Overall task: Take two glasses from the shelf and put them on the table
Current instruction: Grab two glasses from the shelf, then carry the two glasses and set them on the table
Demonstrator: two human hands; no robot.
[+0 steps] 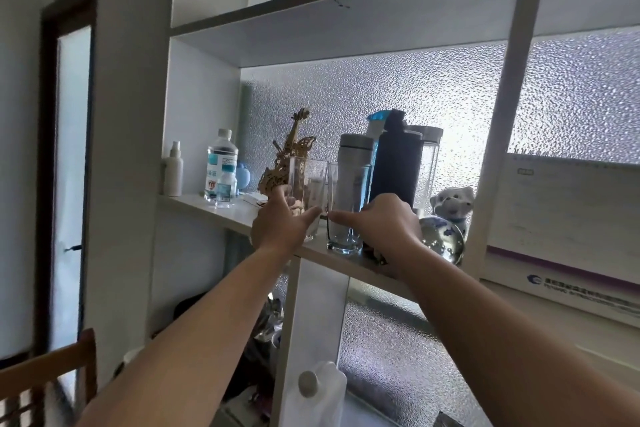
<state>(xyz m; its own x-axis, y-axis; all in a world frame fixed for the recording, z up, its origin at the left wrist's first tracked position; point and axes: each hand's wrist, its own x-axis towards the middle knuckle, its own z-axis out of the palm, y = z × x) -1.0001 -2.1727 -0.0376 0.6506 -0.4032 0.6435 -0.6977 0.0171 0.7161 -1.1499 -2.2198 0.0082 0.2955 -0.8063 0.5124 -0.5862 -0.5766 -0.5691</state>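
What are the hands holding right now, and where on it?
Each grips a clear glass around its lower half: left hand the left glass, right hand the right glass.

Clear glasses (341,208) — white shelf (221,208)

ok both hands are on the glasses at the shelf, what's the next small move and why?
Probably lift both straight up a little, then draw them back. The left hand wraps the left glass, the right hand the right glass, and both glasses seem to stand on the shelf board. The wooden violin model and the flasks stand close behind.
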